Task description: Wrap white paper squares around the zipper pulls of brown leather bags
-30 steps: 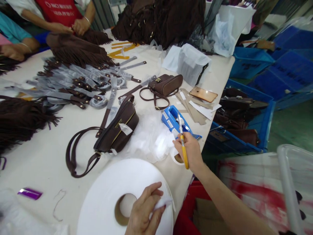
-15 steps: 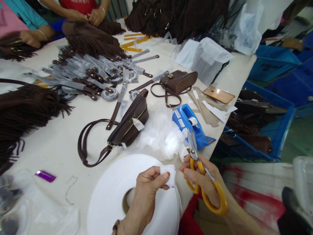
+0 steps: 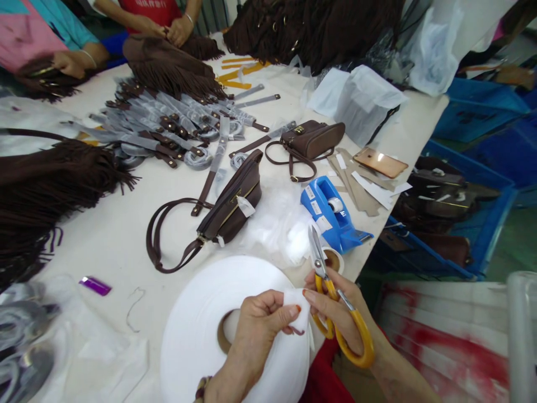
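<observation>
Between its thumb and fingers my left hand [image 3: 264, 322] pinches a small white piece of foam sheet or padding [image 3: 298, 308]. Yellow-handled scissors [image 3: 331, 302] hang on my right hand [image 3: 339, 310], blades pointing up and away. The right fingertips touch the upper right edge of the white piece. Underneath both hands lies a large white roll [image 3: 193, 313] with a cardboard core. A blue tape dispenser [image 3: 333, 218] and a small tape roll [image 3: 334, 259] stand just beyond the scissors. A brown handbag [image 3: 235, 201] with a strap lies past the roll.
Wrapped straps [image 3: 168, 123] are heaped across the table, near fringed brown bags [image 3: 168, 64]. A second small bag [image 3: 312, 139], a phone [image 3: 381, 161] and a purple lighter [image 3: 95, 285] lie about. Blue crates [image 3: 482, 224] stand at the right. Two co-workers handle bags opposite.
My right hand has come left with the scissors, and its fingertips now meet the white piece. The small tape roll shows more clearly. The whole view has shifted slightly.
</observation>
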`<state>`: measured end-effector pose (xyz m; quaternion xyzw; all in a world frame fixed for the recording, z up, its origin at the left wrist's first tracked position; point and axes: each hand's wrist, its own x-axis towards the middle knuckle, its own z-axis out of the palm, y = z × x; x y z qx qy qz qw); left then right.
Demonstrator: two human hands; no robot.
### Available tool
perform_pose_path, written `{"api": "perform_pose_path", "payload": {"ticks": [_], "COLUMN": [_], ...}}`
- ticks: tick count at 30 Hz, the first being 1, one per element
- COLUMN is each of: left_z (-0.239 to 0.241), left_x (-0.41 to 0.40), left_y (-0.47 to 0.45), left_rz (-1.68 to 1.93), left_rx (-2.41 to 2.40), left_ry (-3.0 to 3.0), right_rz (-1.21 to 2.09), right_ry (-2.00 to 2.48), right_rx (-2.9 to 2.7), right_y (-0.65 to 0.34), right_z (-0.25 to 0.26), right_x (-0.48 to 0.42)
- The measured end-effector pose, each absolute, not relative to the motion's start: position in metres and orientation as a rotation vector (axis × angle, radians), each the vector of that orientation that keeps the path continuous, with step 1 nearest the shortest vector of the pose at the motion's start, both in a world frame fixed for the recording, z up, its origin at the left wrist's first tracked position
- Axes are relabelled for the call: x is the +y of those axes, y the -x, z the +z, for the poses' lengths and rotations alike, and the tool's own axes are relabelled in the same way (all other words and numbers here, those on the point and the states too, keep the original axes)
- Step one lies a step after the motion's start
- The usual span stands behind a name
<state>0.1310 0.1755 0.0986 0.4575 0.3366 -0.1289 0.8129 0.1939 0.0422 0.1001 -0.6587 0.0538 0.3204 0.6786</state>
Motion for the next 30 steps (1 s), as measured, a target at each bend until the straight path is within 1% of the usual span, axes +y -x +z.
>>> {"api": "perform_pose_path", "payload": {"ticks": [4,8,15,22,30], "left_z": [0.1,0.099,0.097,0.095,0.09], "left_x": [0.178,0.18,0.179,0.179,0.176], "left_y": [-0.129,-0.126,-0.122,-0.127,-0.128], "left_rz": [-0.293,-0.238,-0.206,-0.281,-0.263], "left_rx": [0.662,0.643,0.726,0.665,0.721], "left_ry": [-0.925,-0.918,-0.95,-1.011,-0.993], "right_rz": [0.806,0.786,0.659,0.638,0.684], "right_ry": [1.345,1.248,1.367,1.47,1.376], "right_rx": [0.175,0.248,0.268,0.247,0.29], "right_y": [-0.192,-0.189,-0.186,-0.187,-0.189], "right_z": [0.092,0.088,0.095,0.097,0.092], "right_x": [0.042,0.043,0.048,0.05,0.045]}}
